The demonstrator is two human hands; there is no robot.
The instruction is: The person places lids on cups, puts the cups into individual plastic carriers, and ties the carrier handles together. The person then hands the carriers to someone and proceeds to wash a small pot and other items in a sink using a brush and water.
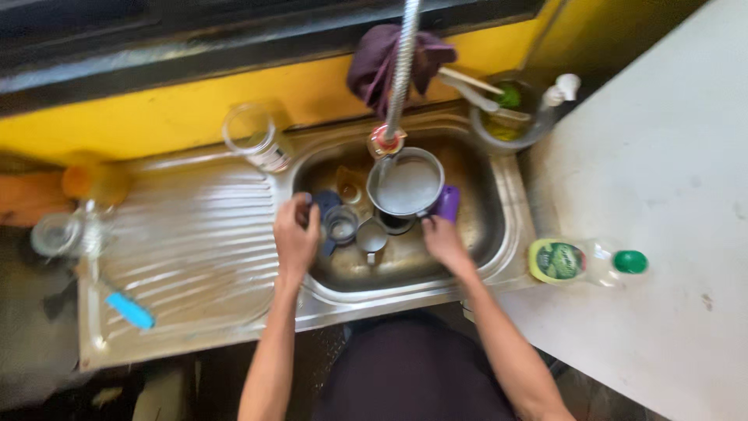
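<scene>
Both hands down in sink point(499, 203). Left hand point(296, 234) clenched around dark blue item at basin's left rim, beside small glass point(340, 224). Right hand point(442, 238) grasping purple handle point(447, 203) of steel pot point(405, 185); handle points toward right hand, pot just beyond under tap point(401, 70).

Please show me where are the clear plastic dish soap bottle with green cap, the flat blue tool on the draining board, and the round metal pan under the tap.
Clear plastic dish soap bottle with green cap point(586, 262): head view, clear body.
Flat blue tool point(130, 309): head view, middle.
Round metal pan point(407, 185): head view, inside.
</scene>
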